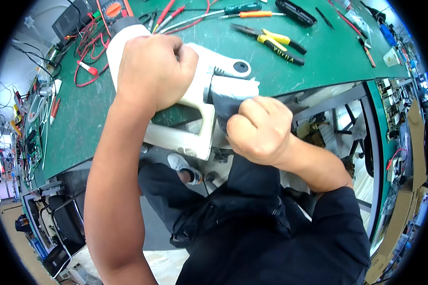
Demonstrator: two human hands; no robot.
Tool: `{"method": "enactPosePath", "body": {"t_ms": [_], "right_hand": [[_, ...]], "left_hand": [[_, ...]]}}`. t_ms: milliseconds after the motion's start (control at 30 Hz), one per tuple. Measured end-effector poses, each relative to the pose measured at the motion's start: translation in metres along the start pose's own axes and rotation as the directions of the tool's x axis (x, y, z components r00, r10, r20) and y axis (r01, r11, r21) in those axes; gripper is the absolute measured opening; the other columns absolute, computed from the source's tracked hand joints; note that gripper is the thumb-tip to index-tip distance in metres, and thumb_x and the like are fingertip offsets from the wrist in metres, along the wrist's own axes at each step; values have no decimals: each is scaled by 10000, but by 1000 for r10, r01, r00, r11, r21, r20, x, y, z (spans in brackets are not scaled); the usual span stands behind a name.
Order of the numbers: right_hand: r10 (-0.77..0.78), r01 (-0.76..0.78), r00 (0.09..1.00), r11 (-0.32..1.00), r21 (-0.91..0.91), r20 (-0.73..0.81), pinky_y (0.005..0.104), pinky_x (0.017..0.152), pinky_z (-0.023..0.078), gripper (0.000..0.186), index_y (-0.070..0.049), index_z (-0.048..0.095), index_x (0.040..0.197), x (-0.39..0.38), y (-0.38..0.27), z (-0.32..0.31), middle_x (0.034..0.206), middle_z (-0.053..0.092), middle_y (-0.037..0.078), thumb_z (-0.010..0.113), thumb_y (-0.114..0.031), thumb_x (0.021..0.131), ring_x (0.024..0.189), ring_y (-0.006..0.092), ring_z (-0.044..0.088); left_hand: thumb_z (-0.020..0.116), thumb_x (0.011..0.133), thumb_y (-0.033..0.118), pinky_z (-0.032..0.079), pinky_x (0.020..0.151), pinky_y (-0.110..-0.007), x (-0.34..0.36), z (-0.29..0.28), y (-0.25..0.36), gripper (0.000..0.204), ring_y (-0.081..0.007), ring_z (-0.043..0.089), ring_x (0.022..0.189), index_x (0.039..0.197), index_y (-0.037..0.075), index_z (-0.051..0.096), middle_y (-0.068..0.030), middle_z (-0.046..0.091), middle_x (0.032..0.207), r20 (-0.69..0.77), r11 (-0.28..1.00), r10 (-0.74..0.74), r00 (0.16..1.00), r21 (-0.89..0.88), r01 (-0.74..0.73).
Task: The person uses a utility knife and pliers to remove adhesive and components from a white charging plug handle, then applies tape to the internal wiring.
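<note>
A white handheld appliance with a loop handle [178,137] lies across the near edge of the green workbench, its handle overhanging my lap. My left hand [157,71] is closed in a fist on its white body, the fingertips turned out of sight. My right hand [261,128] is also closed, against a dark grey piece [224,107] with a pale, crinkled top [235,88] at the appliance's right side. Its fingers hide where they grip. Just beyond, a white rounded part with a dark oval [241,67] rests on the bench; I cannot tell whether it is joined on.
Yellow-and-black long-nose pliers [281,45], an orange screwdriver [256,14], a green screwdriver [242,7] and a black oblong tool [296,12] lie beyond my hands. An orange multimeter [115,10] and tangled red leads [81,54] are at far left. Circuit boards [31,142] line the left edge.
</note>
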State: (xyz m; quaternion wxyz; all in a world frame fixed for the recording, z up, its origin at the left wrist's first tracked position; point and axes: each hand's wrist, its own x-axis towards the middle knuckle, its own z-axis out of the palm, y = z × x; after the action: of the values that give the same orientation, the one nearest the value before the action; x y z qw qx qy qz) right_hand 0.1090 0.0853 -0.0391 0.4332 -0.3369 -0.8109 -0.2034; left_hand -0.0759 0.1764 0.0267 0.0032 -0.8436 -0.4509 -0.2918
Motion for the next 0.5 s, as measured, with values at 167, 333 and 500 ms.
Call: {"method": "enactPosePath", "body": {"t_ms": [167, 333, 500], "right_hand": [[-22, 23, 999, 1000, -21, 43, 288, 433, 367, 198, -152, 431, 629, 6, 3, -5, 615, 375, 4, 621, -191, 591, 512, 164, 472], [-135, 123, 973, 990, 74, 188, 286, 438, 407, 199, -144, 447, 638, 18, 16, -19, 616, 400, 12, 640, -190, 616, 524, 158, 515], [-98, 92, 990, 993, 70, 103, 288, 433, 381, 230, -144, 422, 630, 5, 15, -13, 613, 373, 10, 647, -172, 597, 517, 155, 494]], "left_hand": [[573, 828, 211, 485, 712, -480, 1, -2, -1, 331, -409, 583, 608, 585, -10, 611, -216, 587, 585, 8, 999, 25, 1000, 45, -25], [573, 829, 203, 485, 725, -485, -1, 0, -2, 328, -407, 585, 609, 581, -8, 611, -215, 588, 582, 3, 999, 39, 999, 22, -39], [575, 822, 203, 495, 731, -475, -3, 1, -3, 325, -399, 588, 601, 566, 4, 609, -199, 575, 549, -25, 997, 62, 998, 36, -61]]}}
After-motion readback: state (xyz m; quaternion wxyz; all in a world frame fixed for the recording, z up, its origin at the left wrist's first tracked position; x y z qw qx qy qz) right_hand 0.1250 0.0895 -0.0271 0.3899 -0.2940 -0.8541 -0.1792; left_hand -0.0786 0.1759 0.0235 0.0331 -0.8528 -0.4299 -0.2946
